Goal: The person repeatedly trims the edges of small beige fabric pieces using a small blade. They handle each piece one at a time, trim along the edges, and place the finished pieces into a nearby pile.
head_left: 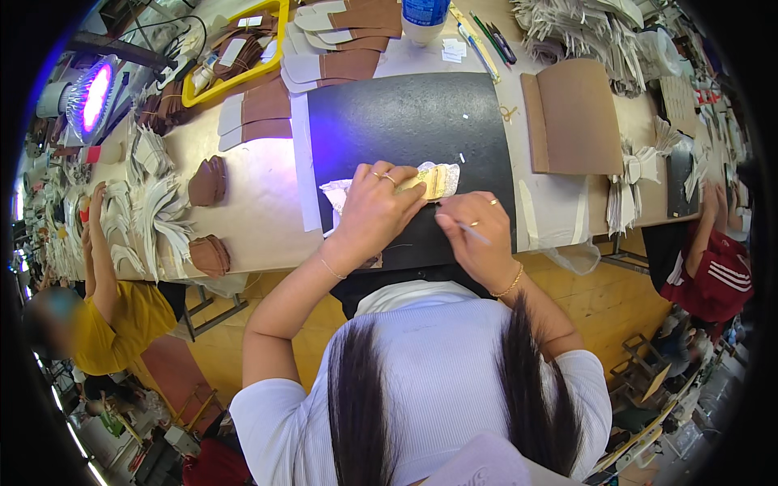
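Note:
My left hand (377, 202) bends its fingers over a pale yellow flat piece (438, 181) and presses it down. Under that piece lies a white patterned strip (335, 191), whose left end sticks out past my wrist. Just right of it, my right hand (480, 231) is closed around a slim pen-like tool (473, 233); its pale shaft shows across the palm, and its tip is hidden by the fingers. Both hands work at the near part of a black mat (405, 121). A small white scrap (462, 158) lies beyond the yellow piece.
Stacked brown-and-grey pieces (328, 69) and a yellow tray (279, 49) stand far left, near a glowing lamp (97, 93). A blue-labelled bottle (425, 18) and pens (498, 42) are at the back. Right are a brown folder-like board (575, 117) and white bundles (622, 194). Other people sit at both sides.

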Demonstrator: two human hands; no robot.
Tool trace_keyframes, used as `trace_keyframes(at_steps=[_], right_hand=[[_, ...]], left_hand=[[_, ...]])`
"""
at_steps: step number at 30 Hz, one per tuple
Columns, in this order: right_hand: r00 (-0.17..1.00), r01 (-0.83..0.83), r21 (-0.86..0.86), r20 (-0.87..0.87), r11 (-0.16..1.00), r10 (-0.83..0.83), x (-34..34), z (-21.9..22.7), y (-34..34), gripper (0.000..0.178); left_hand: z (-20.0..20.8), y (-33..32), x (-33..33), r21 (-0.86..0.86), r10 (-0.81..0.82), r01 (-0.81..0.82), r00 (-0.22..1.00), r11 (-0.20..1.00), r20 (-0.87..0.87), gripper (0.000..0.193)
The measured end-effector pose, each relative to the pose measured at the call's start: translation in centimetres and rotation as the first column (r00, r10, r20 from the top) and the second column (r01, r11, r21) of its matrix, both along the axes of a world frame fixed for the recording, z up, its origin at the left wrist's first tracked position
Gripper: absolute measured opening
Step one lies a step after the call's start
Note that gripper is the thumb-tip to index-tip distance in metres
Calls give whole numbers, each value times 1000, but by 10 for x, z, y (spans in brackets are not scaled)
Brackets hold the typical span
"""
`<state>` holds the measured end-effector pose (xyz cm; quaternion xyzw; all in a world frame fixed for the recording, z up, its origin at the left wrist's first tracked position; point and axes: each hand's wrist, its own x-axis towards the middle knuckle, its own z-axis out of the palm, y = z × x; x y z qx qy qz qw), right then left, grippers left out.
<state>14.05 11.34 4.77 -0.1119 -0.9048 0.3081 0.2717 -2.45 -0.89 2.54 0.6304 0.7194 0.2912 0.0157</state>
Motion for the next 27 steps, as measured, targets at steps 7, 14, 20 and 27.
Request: trace_keyframes(at_steps=[7, 14, 20, 27], right_hand=[[987, 77, -260, -118, 963, -110, 7, -25, 12, 16], [988, 77, -229, -116, 970, -106, 6, -37, 7, 20], [989, 80, -184, -112, 980, -102, 4, -37, 8, 20], [974, 128, -195, -159, 972, -160, 5, -37, 12, 16]], left_hand=[[4, 6, -16, -93, 54, -12, 887, 996, 460, 29], [17, 4, -33, -103, 167, -132, 729, 986, 664, 27], [66, -11, -88, -64, 224, -216, 954, 974, 197, 22], [34, 8, -101, -118, 197, -192, 980, 974, 30, 15]])
